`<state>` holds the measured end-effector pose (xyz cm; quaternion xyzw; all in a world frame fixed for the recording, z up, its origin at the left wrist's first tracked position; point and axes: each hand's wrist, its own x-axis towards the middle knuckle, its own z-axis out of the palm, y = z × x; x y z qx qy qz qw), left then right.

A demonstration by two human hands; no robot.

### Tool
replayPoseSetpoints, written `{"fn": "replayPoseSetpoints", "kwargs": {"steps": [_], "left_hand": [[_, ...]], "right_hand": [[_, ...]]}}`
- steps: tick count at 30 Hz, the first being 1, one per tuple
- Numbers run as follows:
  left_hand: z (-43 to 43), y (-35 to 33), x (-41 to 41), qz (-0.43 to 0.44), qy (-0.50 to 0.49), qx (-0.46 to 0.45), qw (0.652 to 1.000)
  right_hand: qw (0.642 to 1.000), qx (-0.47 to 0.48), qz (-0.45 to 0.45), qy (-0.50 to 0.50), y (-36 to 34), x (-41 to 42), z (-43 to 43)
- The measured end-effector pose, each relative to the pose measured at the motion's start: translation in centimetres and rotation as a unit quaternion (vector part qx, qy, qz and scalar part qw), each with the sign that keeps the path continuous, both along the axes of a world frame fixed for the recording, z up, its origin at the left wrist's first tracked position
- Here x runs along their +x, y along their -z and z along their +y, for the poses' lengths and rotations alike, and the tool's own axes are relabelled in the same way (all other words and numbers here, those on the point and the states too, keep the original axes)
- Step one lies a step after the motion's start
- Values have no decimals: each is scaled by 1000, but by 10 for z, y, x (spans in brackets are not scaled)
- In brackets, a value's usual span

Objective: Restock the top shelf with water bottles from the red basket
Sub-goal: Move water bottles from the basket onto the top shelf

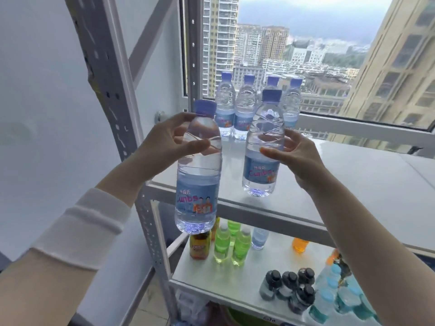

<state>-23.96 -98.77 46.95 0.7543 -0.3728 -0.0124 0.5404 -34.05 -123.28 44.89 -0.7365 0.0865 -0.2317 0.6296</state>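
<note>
The grey-white metal shelving rack (150, 222), with perforated uprights, fills the centre of the frame before a large window (306, 55) showing high-rise blocks at upper right. Its white top shelf (353, 184) is mostly bare. Four clear plastic water bottles with violet caps (249, 107) stand in a row at the back, near the window sill, apparently to leave the front free for more rows. The lower shelf (247, 274), at lower centre, carries green, orange, dark-capped and blue drinks.

The left hand (169, 142), at centre left, wraps thumb and fingers around the shoulder of a clear, blue-labelled water bottle (199, 168), held upright in front of the shelf edge. The right hand (296, 156) clasps a second such bottle (263, 147) likewise, its base over the shelf front. High grips probably keep the bases free for setting down. The red basket is out of view.
</note>
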Motion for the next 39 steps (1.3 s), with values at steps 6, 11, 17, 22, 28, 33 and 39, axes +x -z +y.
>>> {"fn": "replayPoseSetpoints", "kwargs": {"steps": [6, 11, 17, 22, 28, 33, 39], "left_hand": [[-13, 2, 59, 18, 28, -29, 999], [-34, 10, 97, 26, 33, -49, 998], [-63, 19, 127, 12, 43, -51, 998], [-86, 23, 148, 13, 36, -71, 997], [-114, 24, 173, 19, 28, -75, 997], [-131, 25, 186, 25, 32, -63, 997], [-134, 32, 189, 11, 16, -37, 999]], "right_hand": [[999, -1, -9, 47, 7, 65, -10], [997, 9, -7, 71, 20, 97, -25], [997, -2, -14, 74, 25, 127, -38], [997, -14, -18, 69, 32, 147, -51], [996, -40, -25, 73, 32, 159, -58], [995, -67, -14, 77, 37, 162, -61], [990, -107, -16, 91, 41, 163, -60]]}}
